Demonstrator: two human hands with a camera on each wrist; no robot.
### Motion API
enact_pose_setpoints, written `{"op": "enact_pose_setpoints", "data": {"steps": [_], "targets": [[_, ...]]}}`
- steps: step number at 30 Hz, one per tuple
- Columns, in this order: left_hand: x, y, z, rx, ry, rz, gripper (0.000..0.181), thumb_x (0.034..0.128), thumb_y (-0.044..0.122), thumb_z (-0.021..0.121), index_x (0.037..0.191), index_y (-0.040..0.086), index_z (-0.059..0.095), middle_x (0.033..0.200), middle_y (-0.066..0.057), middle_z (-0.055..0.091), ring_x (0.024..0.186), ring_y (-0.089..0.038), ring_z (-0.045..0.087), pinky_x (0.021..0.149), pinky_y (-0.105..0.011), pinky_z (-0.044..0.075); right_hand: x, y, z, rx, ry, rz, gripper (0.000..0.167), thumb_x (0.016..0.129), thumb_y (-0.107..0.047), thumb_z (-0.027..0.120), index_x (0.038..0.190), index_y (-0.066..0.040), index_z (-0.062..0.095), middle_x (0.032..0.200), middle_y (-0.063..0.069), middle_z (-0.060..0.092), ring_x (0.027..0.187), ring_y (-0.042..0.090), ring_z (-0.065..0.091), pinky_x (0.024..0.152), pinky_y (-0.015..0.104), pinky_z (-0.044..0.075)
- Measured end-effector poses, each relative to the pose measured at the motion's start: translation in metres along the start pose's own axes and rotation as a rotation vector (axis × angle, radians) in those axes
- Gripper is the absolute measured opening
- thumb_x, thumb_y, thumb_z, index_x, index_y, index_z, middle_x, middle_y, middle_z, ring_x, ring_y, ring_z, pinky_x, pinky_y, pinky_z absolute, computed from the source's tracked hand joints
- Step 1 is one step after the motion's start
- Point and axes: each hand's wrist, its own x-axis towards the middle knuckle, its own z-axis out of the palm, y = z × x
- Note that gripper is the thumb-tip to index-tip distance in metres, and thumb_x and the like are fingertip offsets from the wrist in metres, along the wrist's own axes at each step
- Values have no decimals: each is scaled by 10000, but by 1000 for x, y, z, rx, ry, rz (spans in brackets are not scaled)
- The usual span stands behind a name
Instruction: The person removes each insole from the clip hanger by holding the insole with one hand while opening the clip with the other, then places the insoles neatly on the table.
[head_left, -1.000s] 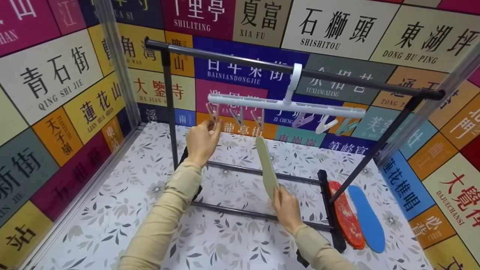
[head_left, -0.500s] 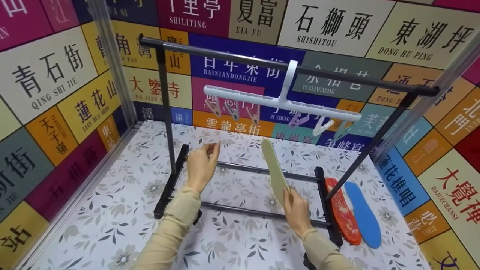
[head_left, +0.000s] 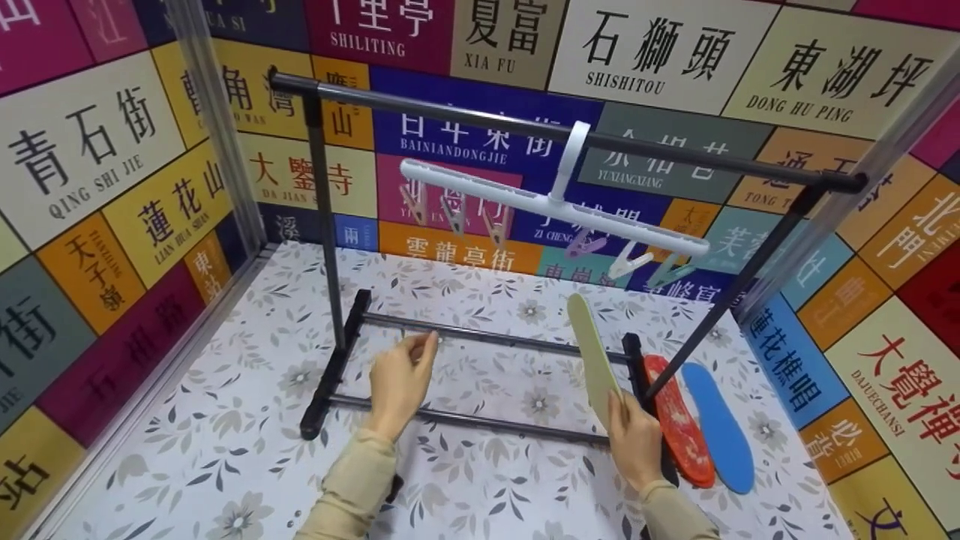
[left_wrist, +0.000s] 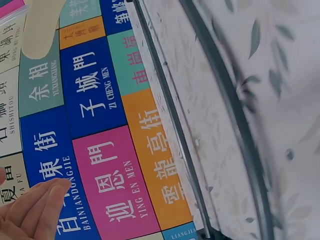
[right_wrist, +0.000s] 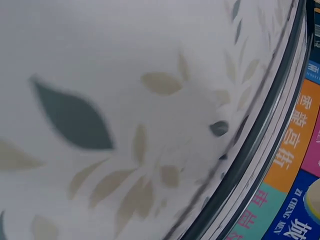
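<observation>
My right hand [head_left: 636, 442] grips the lower end of a pale yellow-green insole [head_left: 592, 352], which stands tilted above the right part of the rack's base. My left hand [head_left: 401, 382] is over the left of the base, thumb close to the loosely bent fingers, with nothing seen in it. In the left wrist view its fingers [left_wrist: 42, 205] show at the lower left, and part of the insole [left_wrist: 42, 25] at the top. Above both hands a white hanger [head_left: 555, 206] hangs tilted, its right end lower. Several clips, among them a purple one [head_left: 585, 244], dangle beneath it.
A dark metal rack carries the hanger on its top bar [head_left: 450, 115]; its lower bars [head_left: 480, 340] lie near the leaf-patterned tabletop [head_left: 240, 465]. A red insole [head_left: 679, 427] and a blue insole [head_left: 718, 431] lie beside its right foot. Panelled walls [head_left: 660, 45] enclose the table.
My left hand has dropped away from the leftmost clip. My right hand has carried the pale insole to the right and down. The hanger's left end has risen and its right end has sunk.
</observation>
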Motion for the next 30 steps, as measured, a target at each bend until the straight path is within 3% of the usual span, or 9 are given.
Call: {"op": "enact_pose_setpoints", "data": {"steps": [3, 7, 14, 19, 22, 24, 27, 30], "targets": [[-7, -1, 1, 4, 6, 16, 412, 986, 435, 573, 1056, 70, 751, 931, -103, 771, 838, -260, 749, 811, -420, 573, -1, 7, -9, -8, 5, 16, 34, 908, -23, 670, 934, -18, 691, 677, 147, 684, 582, 254, 624, 536, 266, 468], [-14, -1, 3, 2, 2, 27, 435, 983, 431, 580, 1064, 36, 743, 946, -131, 766, 858, -282, 749, 810, -421, 579, -3, 17, -20, -48, 8, 40, 75, 902, -18, 676, 972, -1, 694, 722, 204, 701, 598, 312, 648, 539, 386, 486], [-33, -2, 9, 16, -13, -33, 419, 972, 416, 601, 1110, 42, 728, 1002, -142, 759, 911, -295, 743, 838, -450, 569, -13, 36, -46, -100, 5, 37, 66, 892, 0, 672, 945, 37, 667, 703, 253, 659, 610, 421, 627, 574, 550, 452], [-47, -2, 16, -15, -16, -45, 422, 975, 415, 599, 1120, 39, 727, 1007, -143, 758, 911, -262, 748, 806, -427, 587, -23, 56, -71, -93, 32, -33, 130, 871, 68, 642, 999, 86, 659, 707, 257, 666, 585, 379, 615, 532, 368, 482], [-51, -3, 20, -8, -3, -39, 398, 970, 404, 612, 1099, 48, 737, 987, -130, 763, 897, -245, 751, 807, -418, 585, -30, 65, -86, -117, 27, -24, 141, 885, 58, 626, 1018, 91, 659, 720, 253, 679, 592, 372, 617, 521, 250, 474], [-53, -4, 21, -7, 2, -39, 380, 965, 388, 623, 1089, 49, 740, 985, -123, 764, 893, -242, 752, 808, -419, 584, -34, 68, -96, -142, 21, 15, 140, 911, 33, 610, 1034, 83, 657, 756, 270, 688, 620, 407, 636, 524, 251, 482], [-57, -5, 22, -2, -3, -44, 379, 965, 384, 624, 1094, 46, 738, 994, -117, 763, 891, -238, 752, 813, -421, 582, -39, 72, -109, -188, 9, 78, 153, 945, 2, 585, 1058, 87, 643, 793, 305, 679, 657, 466, 643, 520, 343, 505], [-62, -6, 23, 4, -16, -45, 379, 966, 376, 623, 1093, 35, 733, 991, -127, 763, 846, -243, 756, 797, -426, 583, -43, 75, -121, -222, 14, 87, 158, 942, 16, 579, 1058, 105, 640, 802, 328, 670, 657, 498, 637, 503, 393, 497]]}}
